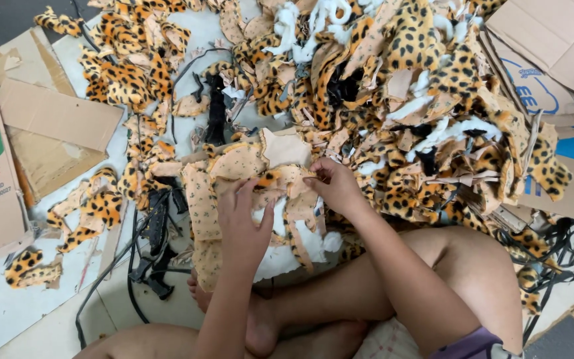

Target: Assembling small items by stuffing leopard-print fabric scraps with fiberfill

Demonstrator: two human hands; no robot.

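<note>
Crossed legs sit below the turned fabric piece; left hand presses it, right hand pinches its edge. Better keep seams aligned, away from the scrap heap.

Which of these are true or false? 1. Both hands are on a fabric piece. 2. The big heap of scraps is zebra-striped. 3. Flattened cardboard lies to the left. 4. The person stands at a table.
1. True: the left hand and right hand both have a grip on the tan fabric piece.
2. False: the heap of scraps is leopard-spotted, with white fluff mixed in.
3. True: flattened cardboard lies to the left.
4. False: the person sits on the floor, with bare legs folded.
</note>
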